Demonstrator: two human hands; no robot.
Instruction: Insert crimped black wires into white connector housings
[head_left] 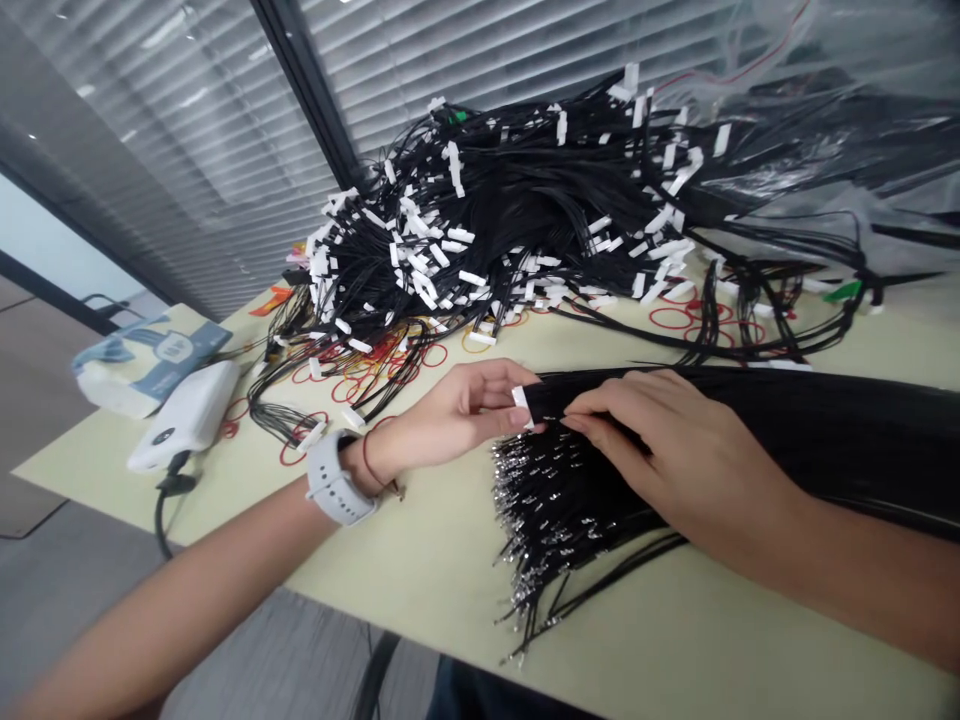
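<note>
My left hand (469, 415), with a grey watch on its wrist, pinches a small white connector (521, 407) between thumb and fingers. Black wires run from that connector toward the right. Just right of it, my right hand (652, 440) has its thumb and index finger closed at a thin black wire near the connector. Beneath and beside my right hand lies a thick bundle of black wires (817, 430). Its loose ends, with shiny metal terminals (525, 500), fan out toward the left on the pale yellow table (420, 570).
A large heap of black cables with white connectors (510, 210) fills the table's back. Red rubber bands (352, 385) lie scattered before it. At the left are a tissue pack (150, 355) and a white device (187, 415) with a cable. Clear plastic bags (840, 150) lie at the back right.
</note>
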